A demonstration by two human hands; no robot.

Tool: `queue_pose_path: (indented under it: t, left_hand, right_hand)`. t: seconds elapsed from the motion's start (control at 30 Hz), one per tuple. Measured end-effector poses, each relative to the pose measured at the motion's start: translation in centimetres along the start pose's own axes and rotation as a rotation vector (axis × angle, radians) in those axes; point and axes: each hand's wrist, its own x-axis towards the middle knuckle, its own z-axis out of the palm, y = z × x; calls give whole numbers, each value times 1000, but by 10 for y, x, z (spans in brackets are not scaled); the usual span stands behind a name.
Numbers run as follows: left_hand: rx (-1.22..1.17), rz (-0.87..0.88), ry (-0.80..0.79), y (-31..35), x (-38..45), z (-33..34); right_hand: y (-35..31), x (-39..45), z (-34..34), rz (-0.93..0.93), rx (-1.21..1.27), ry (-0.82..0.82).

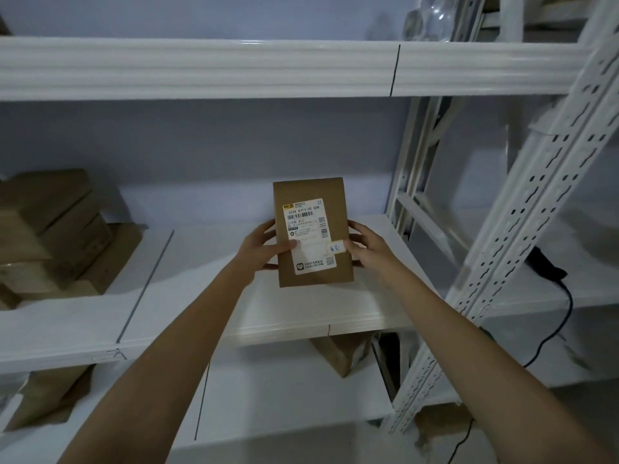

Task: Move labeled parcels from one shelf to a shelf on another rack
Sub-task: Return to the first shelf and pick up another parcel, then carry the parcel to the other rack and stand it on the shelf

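Label text on the parcel reads "332B A313-00 G08" above a barcode; smaller print is illegible. Flat brown cardboard, the parcel stands upright above the white shelf, label facing the camera. Left hand and right hand grip its side edges, thumbs pressed on the front, arms outstretched.

1. The room is dim and looks a bit blue-grey.
2. The brightest spot is the white shelf edge near the middle, under the arms.
3. The boxes at 9 o'clock sit in dark shadow and look soft and blurry.
4. The label in the middle is sharp enough to show its printing.
5. The wide lens bends things: the rack post at 3 o'clock leans, and the corners look smeared.
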Motion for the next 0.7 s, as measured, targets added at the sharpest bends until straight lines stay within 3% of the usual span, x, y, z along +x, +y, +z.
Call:
queue_pose_path:
  t: [0.23,0.7]
  left_hand:
    - [38,52,110,-2,-35,-60]
    - [48,102,467,-8,-171,-231]
  right_hand:
    - [-18,-11,47,-79,-2,-137]
    - [-69,-44,234,-236,28,-459]
